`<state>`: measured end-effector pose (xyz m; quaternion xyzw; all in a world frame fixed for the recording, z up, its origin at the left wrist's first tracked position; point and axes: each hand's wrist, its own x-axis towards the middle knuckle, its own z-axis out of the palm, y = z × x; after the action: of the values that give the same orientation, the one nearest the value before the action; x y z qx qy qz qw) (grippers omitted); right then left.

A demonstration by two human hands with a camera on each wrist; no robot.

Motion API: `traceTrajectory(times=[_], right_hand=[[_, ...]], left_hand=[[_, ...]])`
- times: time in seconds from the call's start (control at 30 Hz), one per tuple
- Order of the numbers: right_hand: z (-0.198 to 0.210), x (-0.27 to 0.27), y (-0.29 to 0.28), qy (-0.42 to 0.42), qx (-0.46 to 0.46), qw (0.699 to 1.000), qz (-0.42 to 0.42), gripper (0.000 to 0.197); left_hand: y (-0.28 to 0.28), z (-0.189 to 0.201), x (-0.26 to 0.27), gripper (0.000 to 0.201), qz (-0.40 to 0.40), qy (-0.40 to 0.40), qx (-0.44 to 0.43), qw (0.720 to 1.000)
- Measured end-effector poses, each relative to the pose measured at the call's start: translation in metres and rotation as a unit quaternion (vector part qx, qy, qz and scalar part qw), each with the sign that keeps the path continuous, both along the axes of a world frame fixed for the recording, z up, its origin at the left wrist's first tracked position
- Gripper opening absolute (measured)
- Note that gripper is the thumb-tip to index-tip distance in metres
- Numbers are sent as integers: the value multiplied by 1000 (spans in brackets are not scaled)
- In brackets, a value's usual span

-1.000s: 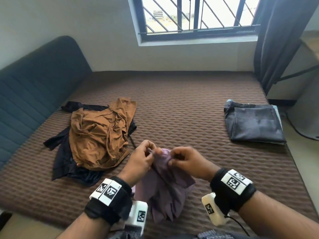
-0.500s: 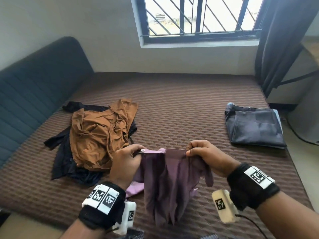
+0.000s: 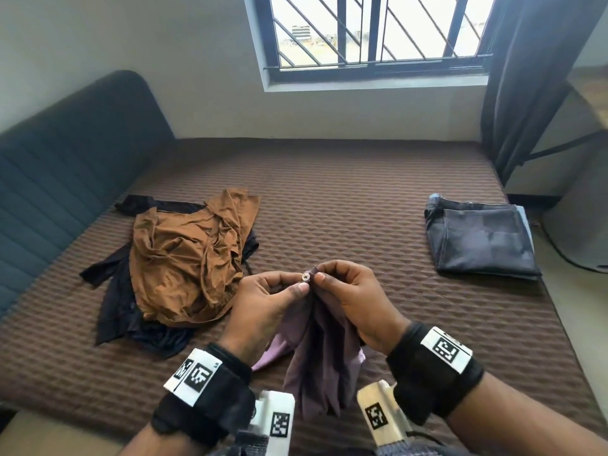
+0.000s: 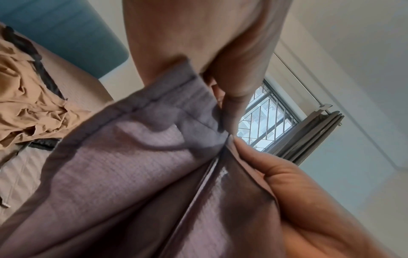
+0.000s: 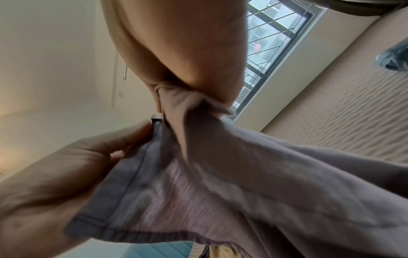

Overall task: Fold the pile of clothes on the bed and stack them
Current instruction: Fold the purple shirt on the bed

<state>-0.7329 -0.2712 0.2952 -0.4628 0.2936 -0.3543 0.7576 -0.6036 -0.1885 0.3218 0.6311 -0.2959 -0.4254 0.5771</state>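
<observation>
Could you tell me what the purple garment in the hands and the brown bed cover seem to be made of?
Purple garment: looks like thin, matte woven cloth, perhaps cotton; it hangs in soft folds, with stitched hems and a small pale button.
Bed cover: seems a quilted textile, slightly shiny, stitched in a raised diamond pattern.

A barred window (image 3: 378, 31) is letting in bright daylight at the top of the head view, set in a pale wall (image 3: 164, 44). A dark curtain (image 3: 523, 77) is hanging down to the right of the window, reaching to the far right corner of the bed. A padded blue-grey headboard (image 3: 65, 169) is running along the bed's left side, ribbed in horizontal bands. To the right of the bed a pale grey rounded object (image 3: 582, 218) is standing on the floor, too cut off to identify, with a thin dark cable (image 3: 559, 250) curving beside it.
</observation>
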Motion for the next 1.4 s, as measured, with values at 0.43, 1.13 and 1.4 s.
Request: traceTrajectory(times=[0.43, 1.13, 1.4], right_hand=[[0, -6, 2, 91, -45, 995, 6, 27], [-25, -9, 5, 133, -125, 983, 6, 17], [-38, -7, 5, 197, -160, 967, 3, 16]], left_hand=[[-7, -7, -1, 5, 52, -96, -8, 994], [-14, -13, 14, 19, -63, 5, 201, 978], [-11, -17, 8, 15, -75, -36, 159, 984]])
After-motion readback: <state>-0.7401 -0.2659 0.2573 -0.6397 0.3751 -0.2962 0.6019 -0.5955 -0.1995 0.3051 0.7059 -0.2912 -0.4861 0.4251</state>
